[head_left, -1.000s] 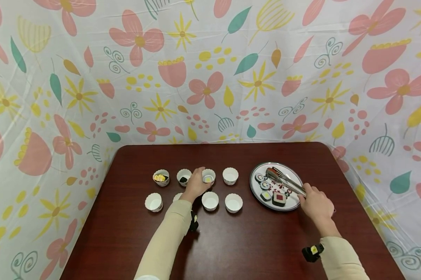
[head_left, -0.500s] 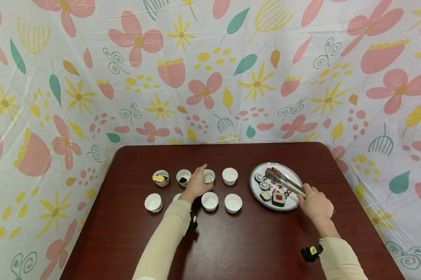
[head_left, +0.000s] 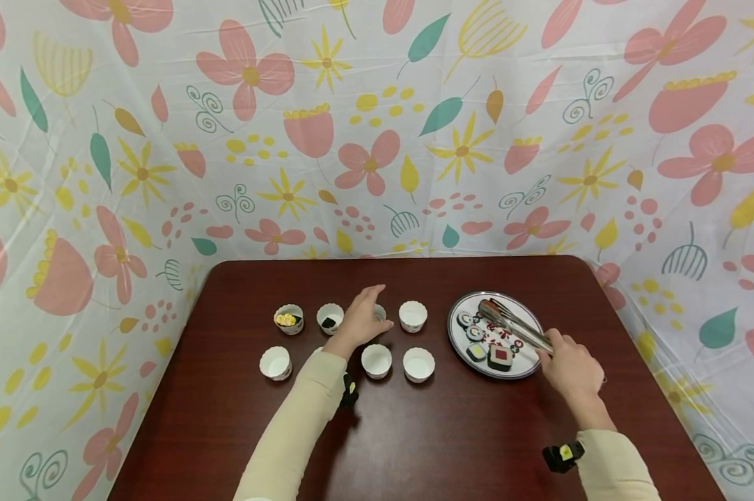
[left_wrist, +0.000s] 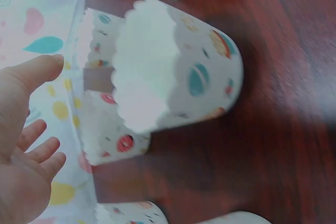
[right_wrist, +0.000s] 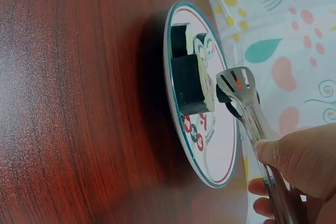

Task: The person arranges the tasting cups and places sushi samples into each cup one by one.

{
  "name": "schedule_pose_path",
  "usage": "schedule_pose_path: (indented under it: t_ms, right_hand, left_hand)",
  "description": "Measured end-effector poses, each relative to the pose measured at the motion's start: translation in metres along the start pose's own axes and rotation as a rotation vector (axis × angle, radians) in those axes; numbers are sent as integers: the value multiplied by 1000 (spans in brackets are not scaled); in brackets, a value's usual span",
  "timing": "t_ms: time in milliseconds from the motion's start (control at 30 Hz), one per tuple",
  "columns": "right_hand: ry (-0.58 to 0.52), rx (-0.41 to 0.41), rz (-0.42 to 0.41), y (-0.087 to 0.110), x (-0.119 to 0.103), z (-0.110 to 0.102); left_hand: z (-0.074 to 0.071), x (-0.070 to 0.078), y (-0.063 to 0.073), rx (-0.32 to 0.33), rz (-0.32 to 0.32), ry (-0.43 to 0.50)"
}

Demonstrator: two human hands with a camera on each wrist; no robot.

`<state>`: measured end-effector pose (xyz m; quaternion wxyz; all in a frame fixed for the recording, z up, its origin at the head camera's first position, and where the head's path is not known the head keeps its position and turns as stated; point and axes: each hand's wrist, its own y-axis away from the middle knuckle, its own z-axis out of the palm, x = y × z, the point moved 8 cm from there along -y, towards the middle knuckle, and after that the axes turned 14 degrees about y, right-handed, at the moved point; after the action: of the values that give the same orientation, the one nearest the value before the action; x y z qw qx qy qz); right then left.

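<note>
My left hand (head_left: pixel 358 323) hovers with fingers spread over a white paper cup (head_left: pixel 380 313) in the back row, mostly hiding it. In the left wrist view its fingers are apart from the cups, and a scalloped cup (left_wrist: pixel 205 72) looms close to the camera. My right hand (head_left: pixel 571 365) grips metal tongs (head_left: pixel 517 328), whose slotted tips lie over the plate (head_left: pixel 527 358). A dark piece with orange shows behind the tips; I cannot tell whether they pinch it. On the plate are a large square sushi roll (head_left: pixel 499 356), a smaller roll (head_left: pixel 476 352) and round rolls (head_left: pixel 464 319).
Two rows of paper cups stand on the dark wooden table (head_left: pixel 226 431). The back left cup (head_left: pixel 289 327) holds a yellow-topped piece, and its neighbour (head_left: pixel 330 319) a black-wrapped one. My left forearm partly covers one front cup. A floral cloth (head_left: pixel 377 209) hangs behind.
My left hand has lifted slightly off the third back cup and its fingers have spread. A pale yellow piece seen inside that cup earlier is now hidden. The right hand and tongs have barely shifted.
</note>
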<state>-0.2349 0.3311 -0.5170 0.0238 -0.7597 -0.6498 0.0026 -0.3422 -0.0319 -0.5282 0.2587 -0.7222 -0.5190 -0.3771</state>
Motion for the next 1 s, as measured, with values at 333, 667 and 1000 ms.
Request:
schedule_pose_path:
  t_ms: [333, 667, 1000]
  right_hand:
    - [-15, 33, -3, 3, 4, -6]
    - [-22, 39, -12, 6, 4, -8]
    - [-29, 49, -19, 8, 0, -13]
  left_hand:
    - [15, 31, -6, -34, 34, -13]
    - [31, 34, -13, -30, 15, -4]
    - [47, 20, -16, -44, -67, -5]
